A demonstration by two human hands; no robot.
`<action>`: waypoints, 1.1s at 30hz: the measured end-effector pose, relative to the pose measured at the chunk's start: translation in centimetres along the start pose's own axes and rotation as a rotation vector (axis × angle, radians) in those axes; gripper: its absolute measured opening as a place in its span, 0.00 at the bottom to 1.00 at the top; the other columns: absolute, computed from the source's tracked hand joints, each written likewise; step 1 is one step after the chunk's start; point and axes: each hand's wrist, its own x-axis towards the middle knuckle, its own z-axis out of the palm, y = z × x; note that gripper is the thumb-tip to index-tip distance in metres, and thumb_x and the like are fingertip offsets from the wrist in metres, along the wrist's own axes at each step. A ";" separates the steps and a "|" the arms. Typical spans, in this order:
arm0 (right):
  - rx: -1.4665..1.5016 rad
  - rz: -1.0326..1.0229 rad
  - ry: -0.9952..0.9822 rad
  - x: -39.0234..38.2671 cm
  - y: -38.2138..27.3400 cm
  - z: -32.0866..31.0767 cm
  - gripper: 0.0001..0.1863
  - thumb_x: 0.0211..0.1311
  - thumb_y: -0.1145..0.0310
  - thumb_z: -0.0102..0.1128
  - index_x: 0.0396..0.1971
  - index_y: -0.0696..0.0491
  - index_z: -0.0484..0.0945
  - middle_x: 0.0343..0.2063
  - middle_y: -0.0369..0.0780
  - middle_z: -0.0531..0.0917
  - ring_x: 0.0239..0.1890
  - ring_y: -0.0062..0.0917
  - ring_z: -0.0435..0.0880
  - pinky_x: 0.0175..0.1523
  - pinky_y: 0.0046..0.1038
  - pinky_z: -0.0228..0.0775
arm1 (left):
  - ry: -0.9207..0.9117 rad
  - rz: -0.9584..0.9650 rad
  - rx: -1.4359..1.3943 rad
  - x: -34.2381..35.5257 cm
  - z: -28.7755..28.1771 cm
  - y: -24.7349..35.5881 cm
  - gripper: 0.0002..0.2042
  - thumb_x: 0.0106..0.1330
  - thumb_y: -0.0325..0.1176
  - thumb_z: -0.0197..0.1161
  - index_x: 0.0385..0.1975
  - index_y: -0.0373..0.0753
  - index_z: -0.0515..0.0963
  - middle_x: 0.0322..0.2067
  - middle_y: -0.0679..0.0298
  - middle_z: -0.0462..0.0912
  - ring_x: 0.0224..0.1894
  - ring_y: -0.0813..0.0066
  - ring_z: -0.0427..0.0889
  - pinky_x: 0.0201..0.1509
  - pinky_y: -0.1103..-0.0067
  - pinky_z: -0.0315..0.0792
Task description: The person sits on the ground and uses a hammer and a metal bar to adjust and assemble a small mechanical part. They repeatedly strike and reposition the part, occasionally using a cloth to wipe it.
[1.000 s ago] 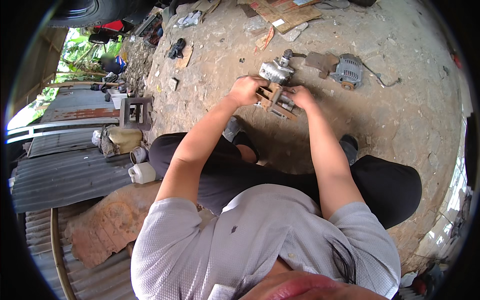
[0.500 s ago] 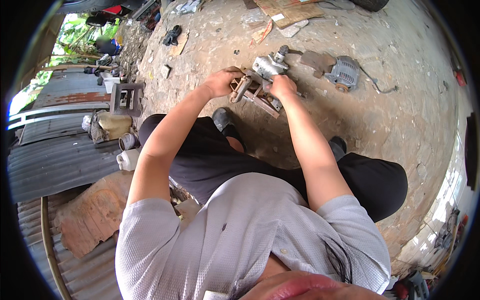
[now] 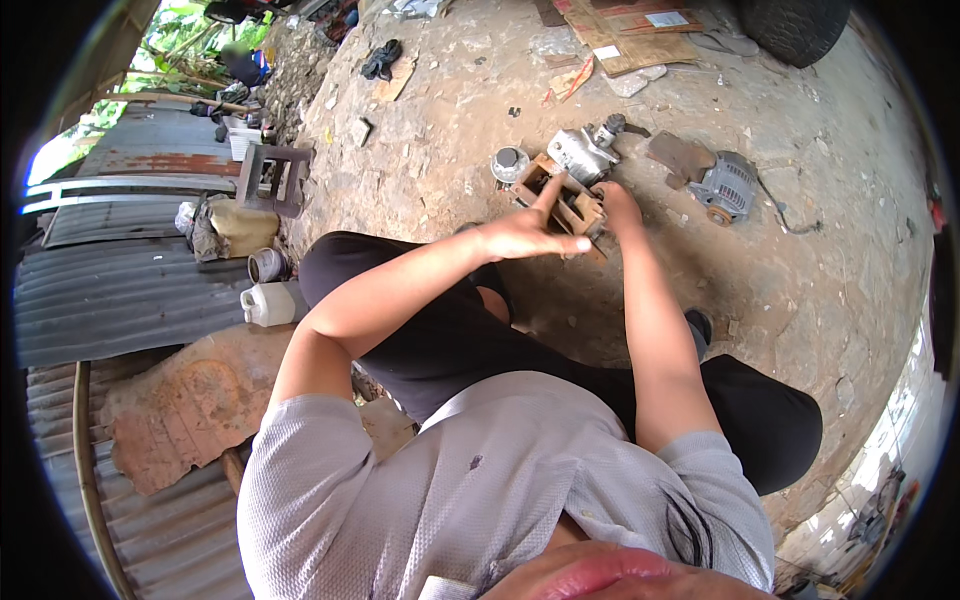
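Note:
A rusty brown metal frame (image 3: pixel 578 212), somewhat like a vise with open slots, is on the ground in front of me. My left hand (image 3: pixel 522 233) lies against its near left side, index finger pointing into it and thumb stretched out to the right. At its right edge the bent fingers of my right hand (image 3: pixel 620 208) close on the frame; their tips are partly hidden. Just beyond sits a silver cast-metal motor part (image 3: pixel 585 152), with a round metal piece (image 3: pixel 510 163) to its left. Farther right lies a grey alternator (image 3: pixel 728 185) with a slotted housing.
A flat rusty plate (image 3: pixel 680 158) lies between the motor part and the alternator. Boards (image 3: pixel 630 35) and a tyre (image 3: pixel 797 30) are at the back. To the left are a stool-like frame (image 3: pixel 272 178), a white jug (image 3: pixel 270 304) and corrugated sheets (image 3: pixel 120 310).
The frame has turned in my hands. My left hand has come nearer and right, spreading its thumb and index finger. The round metal piece has come into sight. The whole view has shifted slightly.

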 end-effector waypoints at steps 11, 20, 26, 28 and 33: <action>-0.033 -0.042 -0.015 1.9 -0.1 -0.5 0.26 0.60 0.51 0.74 0.52 0.54 0.86 0.47 0.51 0.88 0.53 0.43 0.87 0.59 0.40 0.76 | 0.123 0.049 -0.087 1.2 -5.9 -1.5 0.47 0.64 0.49 0.74 0.77 0.38 0.53 0.67 0.47 0.71 0.66 0.59 0.74 0.71 0.70 0.68; -0.153 -0.139 -0.129 2.7 -1.5 -1.0 0.29 0.62 0.48 0.74 0.52 0.57 0.84 0.51 0.53 0.86 0.55 0.44 0.85 0.60 0.38 0.74 | 0.483 -0.130 0.960 -2.4 -5.1 2.4 0.33 0.65 0.58 0.64 0.68 0.51 0.73 0.29 0.46 0.87 0.40 0.48 0.89 0.48 0.60 0.84; -0.130 -0.086 -0.163 3.8 -4.9 -0.1 0.37 0.59 0.48 0.75 0.58 0.61 0.79 0.56 0.54 0.84 0.58 0.43 0.84 0.63 0.38 0.74 | 0.671 -0.020 1.254 -1.6 -5.5 3.8 0.27 0.71 0.56 0.62 0.54 0.36 0.78 0.45 0.42 0.82 0.45 0.47 0.86 0.46 0.60 0.83; -0.221 -0.082 -0.339 4.2 -3.6 -2.0 0.36 0.58 0.48 0.76 0.57 0.61 0.80 0.52 0.52 0.87 0.52 0.40 0.87 0.59 0.37 0.76 | 0.638 0.029 1.116 -1.0 -7.7 1.6 0.27 0.71 0.55 0.62 0.53 0.35 0.78 0.43 0.41 0.84 0.44 0.45 0.86 0.48 0.59 0.82; -0.052 -0.008 -0.248 3.1 -4.7 -1.7 0.34 0.59 0.48 0.74 0.56 0.60 0.82 0.48 0.53 0.88 0.49 0.39 0.88 0.56 0.37 0.77 | 0.622 -0.054 0.806 -0.6 -5.8 2.8 0.25 0.74 0.52 0.61 0.55 0.34 0.75 0.33 0.43 0.87 0.41 0.42 0.88 0.48 0.56 0.81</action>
